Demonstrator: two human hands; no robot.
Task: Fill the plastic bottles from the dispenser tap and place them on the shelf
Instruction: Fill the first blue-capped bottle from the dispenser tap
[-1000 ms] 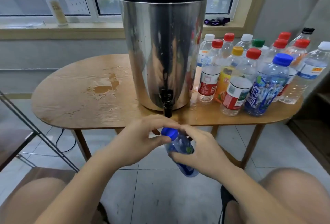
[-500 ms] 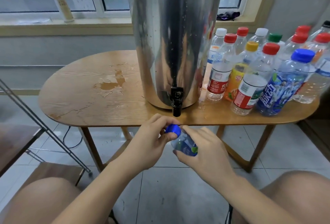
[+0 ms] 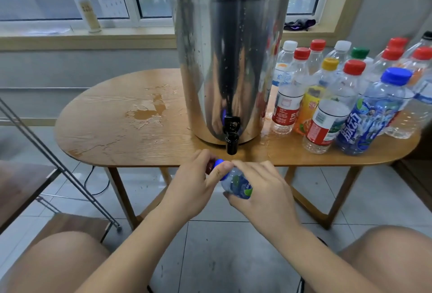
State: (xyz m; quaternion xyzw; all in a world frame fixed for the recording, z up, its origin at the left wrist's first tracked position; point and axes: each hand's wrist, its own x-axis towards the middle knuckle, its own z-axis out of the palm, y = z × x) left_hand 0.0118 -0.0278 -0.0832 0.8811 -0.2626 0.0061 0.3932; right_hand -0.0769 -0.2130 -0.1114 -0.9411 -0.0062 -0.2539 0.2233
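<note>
A tall steel dispenser [image 3: 230,63] stands on the wooden table [image 3: 112,143], its black tap [image 3: 232,134] overhanging the front edge. Just below the tap I hold a small blue-labelled plastic bottle [image 3: 236,185], tilted with its neck to the left. My right hand [image 3: 259,189] grips the bottle's body. My left hand [image 3: 197,184] pinches its blue cap [image 3: 217,163] between thumb and fingers. The bottle's lower part is hidden behind my right hand.
Several capped plastic bottles [image 3: 346,96] crowd the table to the right of the dispenser. A puddle [image 3: 146,111] lies on the table's left half. A metal-framed shelf [image 3: 25,189] stands at the left. My bare knees fill the bottom corners.
The bottle and both hands have risen closer to the tap, and the view has moved nearer the table. My left fingers have shifted round the blue cap.
</note>
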